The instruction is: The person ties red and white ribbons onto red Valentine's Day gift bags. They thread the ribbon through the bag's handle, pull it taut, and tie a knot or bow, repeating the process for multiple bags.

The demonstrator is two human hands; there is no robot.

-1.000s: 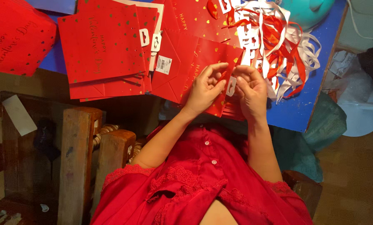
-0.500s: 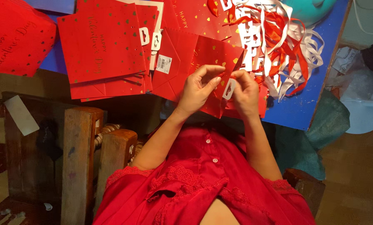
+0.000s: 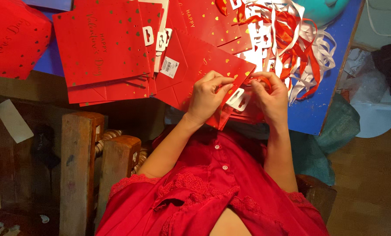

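Head view: both hands pinch one red gift bag (image 3: 195, 65) at the surface's (image 3: 318, 109) near edge.
My left hand (image 3: 208, 98) grips the bag's fold to steady it; my right hand (image 3: 270, 98) pinches red ribbon (image 3: 259, 81) beside the white tag (image 3: 238, 98).

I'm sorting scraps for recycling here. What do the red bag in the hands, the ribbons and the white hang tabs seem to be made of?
The red bag looks like matte paper or thin card: sharp creases, gold foil-like heart specks. The ribbons, red and white, look like glossy satin fabric: soft loops with sheen, though plastic is possible. The white hang tabs look like stiff die-cut card or plastic. I cannot tell which.
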